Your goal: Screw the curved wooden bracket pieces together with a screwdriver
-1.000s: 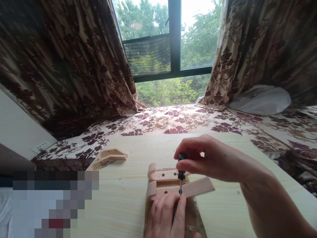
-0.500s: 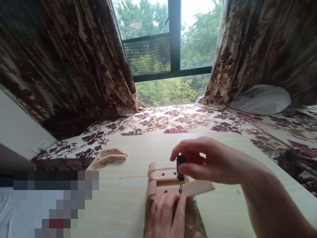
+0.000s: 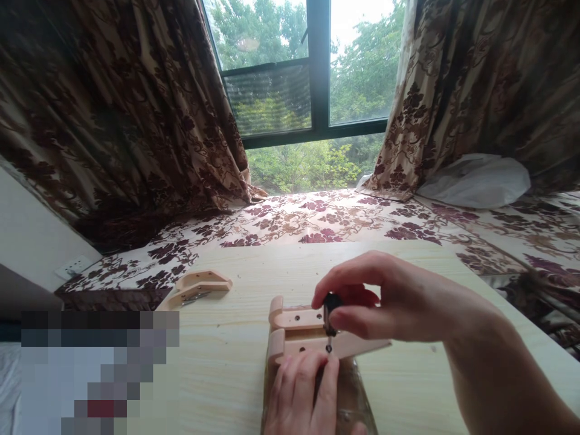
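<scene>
Where screwdriver point(image 3: 334, 300) sits: gripped in R hand point(image 3: 389, 287), tip down on wood pc point(image 3: 292, 347) below.
L hand point(image 3: 303, 396): fingers outstretched on same pc, just beside tip.

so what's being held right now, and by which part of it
The right hand holds a screwdriver by its black handle. The left hand lies against the nearer wooden piece; whether it grips it cannot be told.
</scene>
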`<state>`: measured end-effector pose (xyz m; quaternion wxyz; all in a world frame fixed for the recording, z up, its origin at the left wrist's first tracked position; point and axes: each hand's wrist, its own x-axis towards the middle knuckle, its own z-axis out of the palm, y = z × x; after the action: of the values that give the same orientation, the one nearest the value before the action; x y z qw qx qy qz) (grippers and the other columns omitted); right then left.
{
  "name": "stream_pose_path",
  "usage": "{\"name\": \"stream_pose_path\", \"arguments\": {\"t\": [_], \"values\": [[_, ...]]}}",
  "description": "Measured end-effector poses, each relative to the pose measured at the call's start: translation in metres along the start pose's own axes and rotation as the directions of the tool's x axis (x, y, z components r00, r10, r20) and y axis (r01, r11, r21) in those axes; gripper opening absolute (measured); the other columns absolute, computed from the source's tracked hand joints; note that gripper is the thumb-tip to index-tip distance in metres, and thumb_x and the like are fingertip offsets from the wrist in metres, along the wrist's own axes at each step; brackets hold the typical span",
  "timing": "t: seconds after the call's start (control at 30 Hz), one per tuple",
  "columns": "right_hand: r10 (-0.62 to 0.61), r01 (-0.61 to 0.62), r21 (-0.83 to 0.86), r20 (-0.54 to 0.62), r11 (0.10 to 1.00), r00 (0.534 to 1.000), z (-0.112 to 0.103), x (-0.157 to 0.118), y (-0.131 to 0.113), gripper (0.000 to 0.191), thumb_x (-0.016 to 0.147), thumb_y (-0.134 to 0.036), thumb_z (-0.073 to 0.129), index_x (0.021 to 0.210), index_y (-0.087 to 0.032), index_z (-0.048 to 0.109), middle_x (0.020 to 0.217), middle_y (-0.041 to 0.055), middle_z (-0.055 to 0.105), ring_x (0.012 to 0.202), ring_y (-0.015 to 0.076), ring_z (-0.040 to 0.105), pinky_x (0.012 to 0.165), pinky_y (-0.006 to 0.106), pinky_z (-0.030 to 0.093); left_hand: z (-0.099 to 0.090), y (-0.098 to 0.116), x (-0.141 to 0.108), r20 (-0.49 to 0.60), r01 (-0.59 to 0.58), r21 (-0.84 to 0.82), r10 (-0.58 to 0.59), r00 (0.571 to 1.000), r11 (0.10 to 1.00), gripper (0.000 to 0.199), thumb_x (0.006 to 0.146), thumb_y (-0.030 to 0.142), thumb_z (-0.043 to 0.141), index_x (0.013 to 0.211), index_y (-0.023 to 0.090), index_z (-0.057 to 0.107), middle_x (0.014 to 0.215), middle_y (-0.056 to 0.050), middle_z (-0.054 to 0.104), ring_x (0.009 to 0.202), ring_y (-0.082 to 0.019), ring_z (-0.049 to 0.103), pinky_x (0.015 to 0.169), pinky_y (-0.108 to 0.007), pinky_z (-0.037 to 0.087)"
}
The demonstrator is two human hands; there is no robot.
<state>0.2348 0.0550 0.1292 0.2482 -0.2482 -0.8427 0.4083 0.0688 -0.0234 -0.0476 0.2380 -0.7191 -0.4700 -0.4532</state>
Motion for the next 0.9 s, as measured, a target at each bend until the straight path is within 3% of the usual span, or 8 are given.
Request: {"name": "stream_pose_path", "arguments": {"t": [0.07, 0.27, 0.47, 0.57, 0.7, 0.9], "values": [[-0.015, 0.015, -0.003, -0.008, 1.0, 1.0, 0.0006, 0.0006, 0.0, 0.022, 0.085, -0.031, 0.06, 0.097, -0.014, 0.067, 0.062, -0.0011, 0.054, 0.055, 0.008, 0.042, 0.047, 0.018, 0.035, 0.0001, 0.0003, 0.0005, -0.005, 0.003, -0.007, -0.003, 1.0, 1.0, 0.041, 0.09, 0.048, 0.033, 0.107, 0.024, 0.062, 0.099, -0.005, 0.063, 0.099, -0.022, 0.055, 0.098, -0.036, 0.036], [-0.04, 0.002, -0.178, -0.211, 0.984, 0.977, 0.0041, 0.0075, 0.0067, 0.023, 0.085, -0.035, 0.059, 0.079, -0.013, 0.065, 0.058, -0.0031, 0.048, 0.053, 0.0069, 0.038, 0.045, 0.018, 0.031, 0.0011, -0.0006, 0.0015, 0.013, -0.02, 0.001, 0.02, 1.0, 1.0, 0.044, 0.09, 0.053, 0.032, 0.106, 0.023, 0.062, 0.099, -0.003, 0.062, 0.099, -0.022, 0.054, 0.1, -0.035, 0.033], [-0.08, 0.054, -0.199, -0.121, 0.978, 0.989, 0.0045, 0.0072, 0.0043, 0.015, 0.087, -0.026, 0.056, 0.09, -0.015, 0.065, 0.061, -0.003, 0.053, 0.054, 0.0065, 0.042, 0.05, 0.017, 0.034, -0.0029, -0.0032, 0.0022, 0.05, -0.043, 0.001, 0.043, 0.998, 0.999, 0.042, 0.091, 0.049, 0.033, 0.109, 0.022, 0.061, 0.102, -0.003, 0.062, 0.101, -0.021, 0.053, 0.1, -0.035, 0.033], [-0.08, 0.03, -0.277, -0.17, 0.96, 0.982, 0.0044, 0.0077, 0.0051, 0.02, 0.088, -0.032, 0.055, 0.084, -0.015, 0.065, 0.062, -0.0025, 0.053, 0.054, 0.0066, 0.04, 0.05, 0.018, 0.032, -0.0059, -0.0059, 0.0019, 0.098, -0.076, -0.001, 0.076, 0.992, 0.997, 0.043, 0.091, 0.05, 0.034, 0.113, 0.022, 0.059, 0.105, -0.003, 0.061, 0.103, -0.021, 0.052, 0.102, -0.034, 0.031], [-0.043, -0.034, -0.317, -0.232, 0.948, 0.972, 0.0059, 0.0081, 0.0051, 0.023, 0.085, -0.036, 0.058, 0.078, -0.015, 0.065, 0.058, -0.0033, 0.051, 0.052, 0.0065, 0.038, 0.048, 0.019, 0.03, -0.0055, -0.0051, 0.0021, 0.084, -0.062, -0.008, 0.062, 0.995, 0.998, 0.043, 0.092, 0.05, 0.034, 0.112, 0.023, 0.059, 0.104, -0.003, 0.061, 0.103, -0.021, 0.052, 0.103, -0.034, 0.031], [-0.057, 0.05, -0.176, -0.034, 0.983, 0.998, 0.0056, 0.0049, -0.0029, 0.015, 0.086, -0.028, 0.057, 0.089, -0.016, 0.066, 0.063, -0.0041, 0.055, 0.055, 0.0052, 0.043, 0.052, 0.015, 0.034, -0.0011, 0.0023, 0.002, -0.009, 0.025, -0.03, -0.025, 1.0, 0.999, 0.041, 0.091, 0.05, 0.034, 0.105, 0.023, 0.062, 0.1, -0.003, 0.063, 0.1, -0.021, 0.053, 0.101, -0.034, 0.033]]}}
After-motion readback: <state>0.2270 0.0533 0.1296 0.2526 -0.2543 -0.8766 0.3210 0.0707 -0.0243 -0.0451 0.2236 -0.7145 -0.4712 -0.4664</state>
